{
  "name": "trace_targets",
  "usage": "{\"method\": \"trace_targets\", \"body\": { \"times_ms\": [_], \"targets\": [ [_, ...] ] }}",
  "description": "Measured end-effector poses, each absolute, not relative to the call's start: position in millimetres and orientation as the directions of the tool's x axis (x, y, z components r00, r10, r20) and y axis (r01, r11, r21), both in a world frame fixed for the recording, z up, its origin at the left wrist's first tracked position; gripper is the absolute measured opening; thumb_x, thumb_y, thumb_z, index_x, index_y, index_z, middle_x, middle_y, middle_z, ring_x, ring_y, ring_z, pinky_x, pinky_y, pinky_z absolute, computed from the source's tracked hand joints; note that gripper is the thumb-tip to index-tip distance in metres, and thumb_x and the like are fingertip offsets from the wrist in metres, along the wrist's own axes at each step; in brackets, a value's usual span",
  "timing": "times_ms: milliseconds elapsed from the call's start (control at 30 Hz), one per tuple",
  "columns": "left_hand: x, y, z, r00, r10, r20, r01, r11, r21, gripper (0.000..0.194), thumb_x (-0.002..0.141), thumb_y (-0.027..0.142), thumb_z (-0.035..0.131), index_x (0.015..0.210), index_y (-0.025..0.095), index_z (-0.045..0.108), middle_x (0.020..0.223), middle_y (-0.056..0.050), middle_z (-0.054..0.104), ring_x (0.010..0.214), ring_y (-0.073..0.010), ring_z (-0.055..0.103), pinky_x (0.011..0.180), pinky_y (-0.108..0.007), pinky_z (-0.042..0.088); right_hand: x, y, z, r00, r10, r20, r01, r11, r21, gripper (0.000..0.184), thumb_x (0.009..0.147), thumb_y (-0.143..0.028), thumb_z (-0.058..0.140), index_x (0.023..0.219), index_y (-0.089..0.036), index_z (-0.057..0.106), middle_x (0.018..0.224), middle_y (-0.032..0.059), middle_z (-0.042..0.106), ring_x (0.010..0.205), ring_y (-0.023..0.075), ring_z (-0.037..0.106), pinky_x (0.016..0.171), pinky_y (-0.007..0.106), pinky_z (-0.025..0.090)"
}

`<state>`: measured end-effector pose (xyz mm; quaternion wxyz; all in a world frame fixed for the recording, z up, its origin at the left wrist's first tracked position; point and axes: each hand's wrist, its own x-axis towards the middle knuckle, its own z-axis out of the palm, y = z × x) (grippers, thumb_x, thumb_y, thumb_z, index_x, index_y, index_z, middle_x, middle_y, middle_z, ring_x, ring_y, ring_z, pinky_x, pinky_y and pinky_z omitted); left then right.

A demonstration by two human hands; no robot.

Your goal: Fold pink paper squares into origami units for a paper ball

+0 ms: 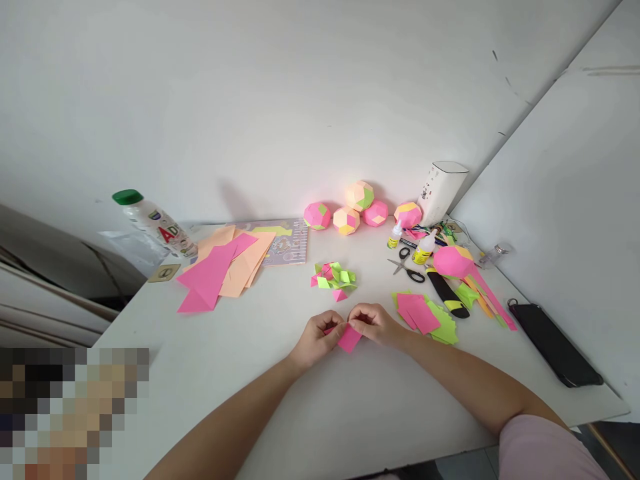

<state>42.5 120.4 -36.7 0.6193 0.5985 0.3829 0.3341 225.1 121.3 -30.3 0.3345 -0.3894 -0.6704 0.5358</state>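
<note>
My left hand [320, 337] and my right hand [375, 325] meet at the middle of the white table [240, 373], both pinched on one small pink paper square [349, 339]. Just beyond them lies a little heap of folded pink and green paper pieces [334, 277]. To the right of my right hand sits a stack of pink and green paper squares [425, 317].
Several paper balls [360, 207] line the wall. Pink and orange sheets [225, 267] lie at the left near a plastic bottle [155, 223] on its side. Scissors [406, 267], glue bottles [424, 248], a cutter [447, 293] and a black phone [555, 343] sit at the right.
</note>
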Motion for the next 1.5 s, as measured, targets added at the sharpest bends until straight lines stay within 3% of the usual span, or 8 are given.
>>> {"method": "trace_targets", "body": {
  "times_ms": [333,633,867,967,1300,1500],
  "targets": [
    [43.5,120.6,-35.7,0.464,0.884,-0.055,0.053,0.034,0.998,0.021,0.077,0.033,0.055,0.068,0.015,0.05,0.055,0.004,0.046,0.044,-0.006,0.04,0.043,-0.019,0.031,225.9,121.8,-33.4,-0.445,0.896,0.012,0.172,0.099,-0.98,0.011,0.077,-0.024,0.053,0.069,-0.016,0.054,0.057,-0.0041,0.044,0.049,0.008,0.037,0.045,0.02,0.029],
    [41.2,123.5,-42.0,0.406,0.909,-0.096,-0.09,0.145,0.985,0.024,0.08,0.04,0.052,0.071,0.018,0.046,0.048,0.006,0.046,0.042,-0.0072,0.041,0.043,-0.019,0.034,228.0,125.6,-36.7,-0.317,0.948,0.028,0.041,0.043,-0.998,0.012,0.074,-0.023,0.049,0.064,-0.018,0.046,0.062,-0.0023,0.045,0.053,0.0095,0.04,0.048,0.021,0.032],
    [40.8,126.2,-41.6,0.327,0.938,-0.118,-0.187,0.186,0.964,0.027,0.079,0.043,0.051,0.072,0.017,0.046,0.056,0.003,0.051,0.043,-0.0077,0.044,0.042,-0.021,0.037,227.8,127.4,-32.4,-0.246,0.969,0.007,-0.034,-0.002,-0.999,0.014,0.072,-0.024,0.05,0.062,-0.018,0.044,0.064,-0.0026,0.047,0.052,0.0086,0.038,0.047,0.021,0.032],
    [41.0,125.4,-39.3,0.368,0.924,-0.102,-0.191,0.183,0.964,0.028,0.081,0.044,0.049,0.077,0.017,0.048,0.056,0.003,0.052,0.045,-0.0088,0.046,0.044,-0.022,0.039,227.9,127.4,-34.0,-0.269,0.963,-0.003,-0.053,-0.018,-0.998,0.015,0.074,-0.027,0.051,0.064,-0.018,0.044,0.064,-0.0024,0.047,0.05,0.0087,0.041,0.046,0.022,0.035],
    [42.2,123.1,-40.9,0.462,0.881,-0.101,-0.01,0.119,0.993,0.028,0.076,0.043,0.057,0.075,0.016,0.051,0.054,0.004,0.048,0.046,-0.0076,0.045,0.045,-0.02,0.038,222.1,120.0,-32.6,-0.383,0.918,0.097,0.213,0.19,-0.958,0.009,0.078,-0.024,0.051,0.073,-0.017,0.054,0.059,-0.0035,0.046,0.05,0.0082,0.038,0.046,0.021,0.031],
    [43.0,122.6,-44.2,0.49,0.869,-0.066,0.021,0.064,0.998,0.026,0.077,0.041,0.056,0.072,0.015,0.051,0.051,0.005,0.046,0.045,-0.0068,0.042,0.045,-0.019,0.034,220.0,119.2,-31.4,-0.371,0.919,0.13,0.241,0.231,-0.943,0.007,0.073,-0.019,0.051,0.066,-0.017,0.052,0.057,-0.0034,0.046,0.049,0.0081,0.038,0.046,0.02,0.031]
  ]
}}
